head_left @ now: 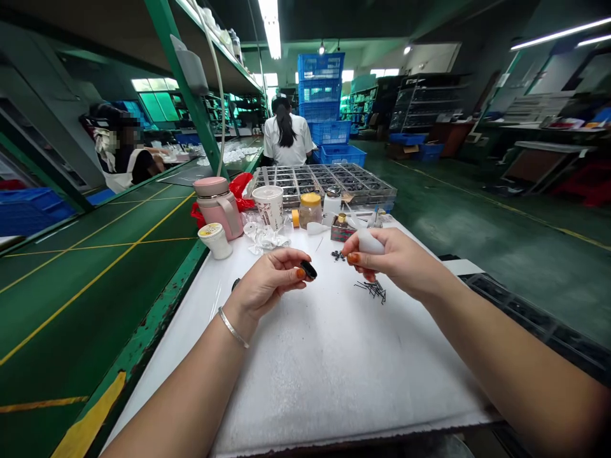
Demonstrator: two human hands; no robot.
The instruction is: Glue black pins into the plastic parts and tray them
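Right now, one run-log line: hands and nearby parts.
left hand: holds small black oval piece | right hand: holds whitish translucent bottle | on white tabletop: thin black rods, small dark bits

A row of containers, including the pink flask (219,207), blocks the white tabletop's (324,375) far side.

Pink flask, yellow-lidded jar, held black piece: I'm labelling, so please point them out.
Pink flask (208,208), head view, its body.
Yellow-lidded jar (310,199), head view, its lid.
Black piece (309,270), head view, its middle.
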